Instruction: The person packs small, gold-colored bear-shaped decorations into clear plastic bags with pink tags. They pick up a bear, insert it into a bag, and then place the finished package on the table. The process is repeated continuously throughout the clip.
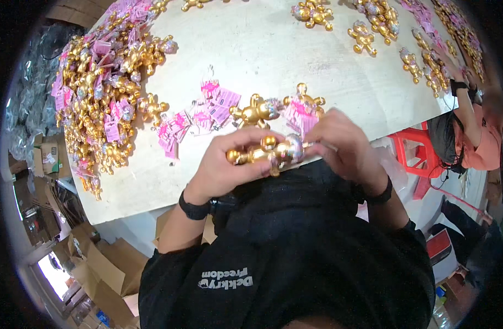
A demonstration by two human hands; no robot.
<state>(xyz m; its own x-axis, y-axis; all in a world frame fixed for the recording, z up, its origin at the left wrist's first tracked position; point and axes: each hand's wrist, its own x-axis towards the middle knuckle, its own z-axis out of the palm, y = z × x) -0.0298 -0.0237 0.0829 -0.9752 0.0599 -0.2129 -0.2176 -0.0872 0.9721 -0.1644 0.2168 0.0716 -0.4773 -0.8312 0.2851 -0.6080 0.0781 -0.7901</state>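
My left hand (216, 162) is closed around a shiny gold figurine (256, 156) with round limbs and a purple-silver end, held at the table's near edge. At that purple-silver end, my right hand (342, 143) has its fingers pinched together. What they grip is too small to make out. Just beyond lie a second gold figurine (255, 112) and a third gold figurine (311, 100), the latter partly under pink tags (302, 116). Loose pink-and-white tags (201, 116) are scattered to the left of these.
A big heap of gold figurines with pink tags (111, 93) covers the left of the white table (218, 49). More figurines (362, 38) lie along the far right, near another person's arm (465, 109). A red stool (413, 151) stands at right; cardboard boxes (106, 268) lie at lower left.
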